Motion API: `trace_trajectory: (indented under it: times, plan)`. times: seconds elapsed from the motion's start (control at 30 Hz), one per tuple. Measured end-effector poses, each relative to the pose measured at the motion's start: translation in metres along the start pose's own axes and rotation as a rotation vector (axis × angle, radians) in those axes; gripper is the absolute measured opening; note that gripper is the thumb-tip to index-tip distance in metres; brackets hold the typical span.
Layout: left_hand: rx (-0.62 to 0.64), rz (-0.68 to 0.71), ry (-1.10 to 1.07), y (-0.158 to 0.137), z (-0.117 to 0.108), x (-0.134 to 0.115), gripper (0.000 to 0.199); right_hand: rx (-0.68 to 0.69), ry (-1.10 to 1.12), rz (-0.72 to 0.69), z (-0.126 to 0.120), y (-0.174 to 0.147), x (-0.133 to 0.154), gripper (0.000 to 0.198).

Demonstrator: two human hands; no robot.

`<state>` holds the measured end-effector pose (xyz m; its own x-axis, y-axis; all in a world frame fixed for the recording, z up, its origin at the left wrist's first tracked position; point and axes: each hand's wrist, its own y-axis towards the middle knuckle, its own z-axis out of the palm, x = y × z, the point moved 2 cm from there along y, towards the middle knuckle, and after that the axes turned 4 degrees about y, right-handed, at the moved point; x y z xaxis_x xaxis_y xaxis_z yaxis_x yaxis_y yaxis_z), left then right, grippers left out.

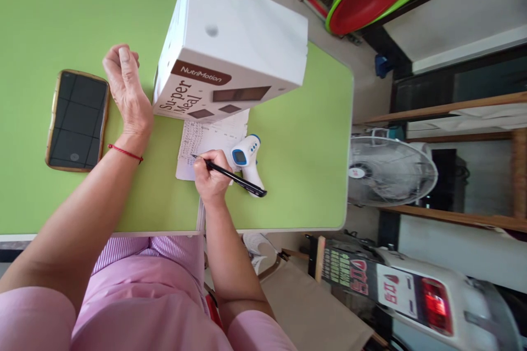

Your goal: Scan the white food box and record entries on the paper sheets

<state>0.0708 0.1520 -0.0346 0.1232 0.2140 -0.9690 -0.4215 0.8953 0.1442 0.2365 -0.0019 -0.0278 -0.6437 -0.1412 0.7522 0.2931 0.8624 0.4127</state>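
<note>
As the right hand (212,181) grips the pen (242,181) near the front edge of the worktop (304,181), the left hand (129,88), loosely clenched, would better steady the paper (186,169).

Head-worn camera: close above near edge of light-green, white-rimmed, rounded-corner tabletop (304,153), facing forward and steeply down.
</note>
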Motion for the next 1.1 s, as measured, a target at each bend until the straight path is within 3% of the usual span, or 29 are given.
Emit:
trace_trajectory:
  times: [0.73, 0.93, 1.1]
  plan:
    - [0.019, 0.02, 0.029, 0.002, -0.002, 0.005, 0.067, -0.019, -0.017, -0.035, 0.0, 0.001, 0.005, 0.013]
    - [-0.015, 0.001, 0.01, 0.002, -0.002, -0.001, 0.069, -0.151, 0.017, 0.019, -0.005, 0.0, 0.001, 0.015]
    - [-0.005, 0.031, 0.017, 0.002, -0.002, -0.005, 0.067, -0.152, 0.003, 0.009, -0.004, 0.002, 0.001, 0.014]
